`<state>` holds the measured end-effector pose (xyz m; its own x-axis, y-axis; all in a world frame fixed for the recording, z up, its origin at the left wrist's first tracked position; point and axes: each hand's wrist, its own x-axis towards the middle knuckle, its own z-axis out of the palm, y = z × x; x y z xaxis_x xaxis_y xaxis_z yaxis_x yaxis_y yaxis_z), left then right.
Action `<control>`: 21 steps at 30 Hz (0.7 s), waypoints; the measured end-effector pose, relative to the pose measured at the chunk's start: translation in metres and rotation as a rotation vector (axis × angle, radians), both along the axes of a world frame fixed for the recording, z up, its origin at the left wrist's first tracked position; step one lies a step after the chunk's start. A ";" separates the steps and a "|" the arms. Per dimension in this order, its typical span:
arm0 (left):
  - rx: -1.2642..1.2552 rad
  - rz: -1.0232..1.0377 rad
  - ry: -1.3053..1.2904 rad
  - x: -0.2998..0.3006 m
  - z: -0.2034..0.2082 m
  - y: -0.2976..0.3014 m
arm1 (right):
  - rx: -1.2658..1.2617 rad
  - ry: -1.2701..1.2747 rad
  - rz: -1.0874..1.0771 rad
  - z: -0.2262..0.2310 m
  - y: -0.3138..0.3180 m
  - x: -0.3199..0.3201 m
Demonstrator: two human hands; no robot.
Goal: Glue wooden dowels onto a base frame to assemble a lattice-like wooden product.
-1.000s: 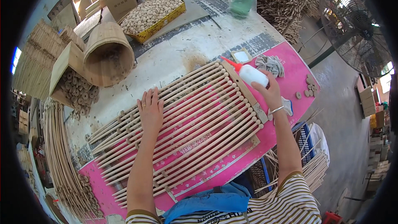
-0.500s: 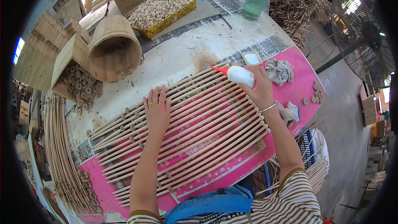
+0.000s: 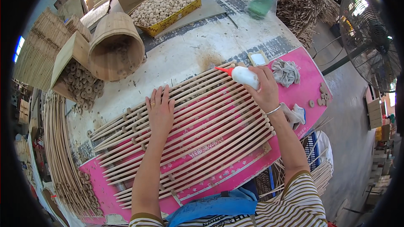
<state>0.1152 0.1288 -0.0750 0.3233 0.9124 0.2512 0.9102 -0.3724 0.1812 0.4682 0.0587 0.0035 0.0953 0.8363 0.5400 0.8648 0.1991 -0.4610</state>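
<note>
The left hand [image 3: 160,111] lay flat, fingers spread and holding nothing, pressing the near-left stretch of the slat rack [image 3: 185,130] onto the pink board [image 3: 311,80]. If that palm lifted or slid, I judged the loose slats could skew out of line over their little wooden spacers. To the right, the right hand [image 3: 264,92] was wrapped tight round the white glue bottle [image 3: 244,77], its red nozzle aimed left at the rack's far edge. Squeezed too hard, glue might have run between slats onto the board. Whether the tip touched wood, I couldn't tell. No glue bead could be made out. The rack's near end vanished behind the blue cloth [image 3: 214,208], and the grey rag [image 3: 286,72] sat just right of the bottle
</note>
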 end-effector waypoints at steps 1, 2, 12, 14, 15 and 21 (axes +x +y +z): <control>0.003 -0.001 -0.002 0.000 -0.001 0.000 | 0.007 -0.010 -0.002 -0.001 0.000 0.000; 0.003 -0.002 -0.002 0.001 -0.001 0.001 | 0.014 -0.020 -0.003 -0.001 0.000 0.001; -0.002 -0.001 -0.004 0.000 -0.001 0.001 | 0.038 -0.076 -0.009 -0.001 -0.002 -0.003; -0.008 0.003 0.000 0.000 0.000 0.001 | 0.034 -0.062 -0.009 -0.002 -0.001 -0.003; -0.008 0.004 0.002 0.000 -0.001 0.001 | 0.035 -0.061 -0.008 -0.001 -0.001 -0.004; -0.010 0.006 0.014 0.000 -0.001 0.002 | 0.028 -0.006 -0.012 -0.002 -0.002 -0.004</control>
